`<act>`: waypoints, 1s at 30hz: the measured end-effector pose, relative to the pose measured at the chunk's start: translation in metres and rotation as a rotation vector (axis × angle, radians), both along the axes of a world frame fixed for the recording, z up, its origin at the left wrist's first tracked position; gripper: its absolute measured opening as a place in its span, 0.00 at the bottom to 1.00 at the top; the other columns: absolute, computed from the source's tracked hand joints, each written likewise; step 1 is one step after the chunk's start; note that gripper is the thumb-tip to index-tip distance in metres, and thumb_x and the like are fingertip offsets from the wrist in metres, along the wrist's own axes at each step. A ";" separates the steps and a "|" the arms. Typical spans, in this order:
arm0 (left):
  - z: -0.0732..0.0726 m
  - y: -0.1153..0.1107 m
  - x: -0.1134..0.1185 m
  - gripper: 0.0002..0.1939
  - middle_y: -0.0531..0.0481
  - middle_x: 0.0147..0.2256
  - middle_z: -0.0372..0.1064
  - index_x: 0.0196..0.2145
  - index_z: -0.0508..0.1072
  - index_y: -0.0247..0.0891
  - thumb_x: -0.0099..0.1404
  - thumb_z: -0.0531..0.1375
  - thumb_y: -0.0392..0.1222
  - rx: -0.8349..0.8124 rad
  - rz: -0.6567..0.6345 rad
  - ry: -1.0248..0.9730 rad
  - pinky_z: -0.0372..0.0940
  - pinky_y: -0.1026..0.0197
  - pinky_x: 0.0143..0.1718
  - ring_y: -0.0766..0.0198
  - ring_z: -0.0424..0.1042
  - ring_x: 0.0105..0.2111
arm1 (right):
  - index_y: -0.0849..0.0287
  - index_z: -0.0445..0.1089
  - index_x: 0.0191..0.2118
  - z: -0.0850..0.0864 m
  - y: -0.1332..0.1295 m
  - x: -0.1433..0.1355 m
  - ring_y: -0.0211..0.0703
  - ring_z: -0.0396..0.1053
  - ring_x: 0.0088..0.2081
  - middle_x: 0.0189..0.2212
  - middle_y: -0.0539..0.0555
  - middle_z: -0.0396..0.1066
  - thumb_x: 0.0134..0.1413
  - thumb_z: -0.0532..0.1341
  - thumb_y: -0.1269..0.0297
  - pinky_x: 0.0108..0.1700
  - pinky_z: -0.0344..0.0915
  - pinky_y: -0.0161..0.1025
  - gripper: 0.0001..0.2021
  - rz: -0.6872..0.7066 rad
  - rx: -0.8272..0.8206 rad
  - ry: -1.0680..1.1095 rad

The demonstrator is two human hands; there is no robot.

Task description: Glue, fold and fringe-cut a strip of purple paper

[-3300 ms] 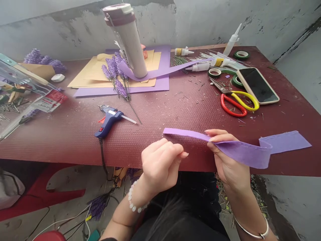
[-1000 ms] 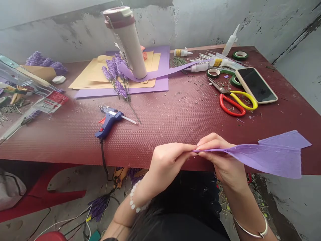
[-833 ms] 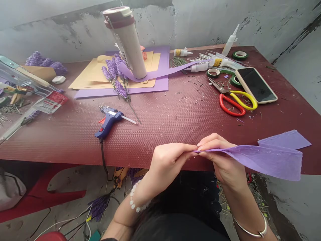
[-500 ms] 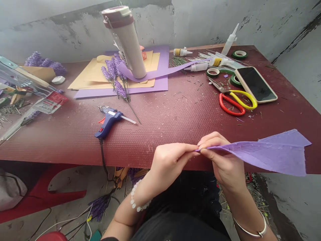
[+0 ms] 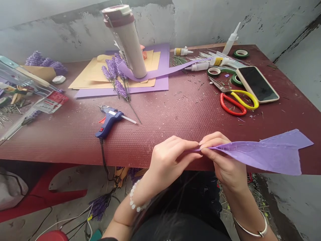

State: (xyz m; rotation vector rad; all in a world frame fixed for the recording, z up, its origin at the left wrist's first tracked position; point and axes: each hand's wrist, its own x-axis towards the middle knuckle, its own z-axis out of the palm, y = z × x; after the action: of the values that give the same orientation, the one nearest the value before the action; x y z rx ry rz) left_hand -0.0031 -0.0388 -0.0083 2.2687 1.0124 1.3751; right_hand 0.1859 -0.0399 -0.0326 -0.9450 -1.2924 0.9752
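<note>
Near the table's front edge, my right hand pinches a folded strip of purple paper, whose wider end fans out to the right. My left hand is beside it, thumb and index finger slightly apart around the thin purple end between them. The fingertips of both hands almost meet. A blue glue gun lies to the left of my hands. Scissors with one red and one yellow handle lie beyond my right hand.
A tall cup stands on tan paper with lavender sprigs beside it. At the back right are glue bottles, green tape and a phone. A clear package lies at the left.
My left thumb and index finger have parted a little, and the left fingers have lifted slightly. The wide end of the purple strip has shifted slightly.
</note>
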 end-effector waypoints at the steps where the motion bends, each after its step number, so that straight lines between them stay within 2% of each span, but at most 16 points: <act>1: 0.000 0.000 0.000 0.04 0.51 0.35 0.87 0.40 0.81 0.36 0.76 0.70 0.36 0.015 0.004 0.004 0.78 0.67 0.39 0.67 0.83 0.32 | 0.42 0.87 0.34 0.000 0.000 0.000 0.44 0.80 0.35 0.32 0.48 0.82 0.63 0.77 0.54 0.41 0.78 0.43 0.05 0.003 -0.001 0.001; 7: 0.003 0.000 0.000 0.05 0.52 0.35 0.87 0.40 0.79 0.37 0.77 0.68 0.32 0.037 0.025 0.019 0.76 0.68 0.38 0.68 0.82 0.32 | 0.39 0.88 0.38 -0.002 0.001 0.000 0.42 0.80 0.36 0.33 0.46 0.83 0.63 0.78 0.52 0.43 0.77 0.41 0.02 0.041 0.002 0.001; 12: 0.002 0.001 0.000 0.06 0.53 0.34 0.85 0.39 0.80 0.37 0.77 0.68 0.33 0.015 0.029 0.033 0.75 0.69 0.38 0.69 0.80 0.32 | 0.40 0.87 0.37 -0.005 0.000 0.002 0.41 0.80 0.37 0.33 0.46 0.82 0.65 0.76 0.52 0.43 0.77 0.40 0.04 0.002 0.016 -0.002; 16: 0.001 0.001 0.001 0.03 0.51 0.35 0.86 0.41 0.81 0.36 0.76 0.70 0.37 -0.004 0.015 0.014 0.76 0.68 0.40 0.67 0.82 0.34 | 0.41 0.87 0.37 -0.004 -0.002 0.000 0.37 0.79 0.37 0.33 0.44 0.82 0.65 0.76 0.54 0.44 0.76 0.36 0.04 0.002 0.025 -0.003; 18: 0.002 0.000 0.001 0.03 0.52 0.35 0.86 0.40 0.81 0.36 0.75 0.70 0.35 0.004 0.015 0.001 0.76 0.68 0.40 0.67 0.82 0.34 | 0.40 0.87 0.37 -0.003 -0.002 -0.001 0.36 0.80 0.37 0.34 0.43 0.82 0.66 0.76 0.55 0.44 0.76 0.35 0.03 0.016 0.024 -0.010; 21: 0.003 -0.001 0.001 0.06 0.53 0.34 0.85 0.38 0.80 0.37 0.75 0.69 0.30 0.013 0.039 0.006 0.75 0.69 0.39 0.69 0.81 0.32 | 0.38 0.88 0.39 -0.003 -0.001 0.000 0.37 0.80 0.38 0.35 0.44 0.82 0.66 0.76 0.54 0.45 0.76 0.36 0.02 0.040 0.025 -0.019; 25: 0.002 0.000 0.000 0.07 0.54 0.32 0.84 0.37 0.80 0.37 0.75 0.69 0.30 0.015 0.053 0.010 0.75 0.69 0.38 0.69 0.80 0.31 | 0.38 0.88 0.40 -0.005 -0.001 0.002 0.39 0.80 0.39 0.36 0.45 0.83 0.63 0.77 0.51 0.45 0.76 0.38 0.03 0.015 0.006 0.035; 28: 0.000 0.000 -0.003 0.03 0.52 0.34 0.86 0.40 0.82 0.37 0.73 0.72 0.35 -0.012 0.042 -0.034 0.77 0.67 0.40 0.67 0.82 0.33 | 0.39 0.87 0.36 -0.005 0.000 0.001 0.40 0.78 0.36 0.33 0.45 0.81 0.62 0.78 0.51 0.42 0.74 0.40 0.04 -0.020 0.012 0.097; 30: -0.002 0.000 -0.006 0.11 0.49 0.39 0.88 0.46 0.84 0.37 0.69 0.76 0.42 -0.043 0.042 -0.067 0.80 0.64 0.43 0.64 0.85 0.37 | 0.39 0.87 0.34 -0.005 0.001 -0.001 0.41 0.78 0.35 0.31 0.46 0.81 0.61 0.79 0.51 0.42 0.74 0.42 0.05 -0.056 0.022 0.138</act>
State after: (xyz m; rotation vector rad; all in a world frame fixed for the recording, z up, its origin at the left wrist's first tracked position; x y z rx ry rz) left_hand -0.0094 -0.0388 -0.0106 2.1671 1.0632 1.4226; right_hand 0.1849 -0.0386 -0.0375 -0.8764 -1.1532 0.9640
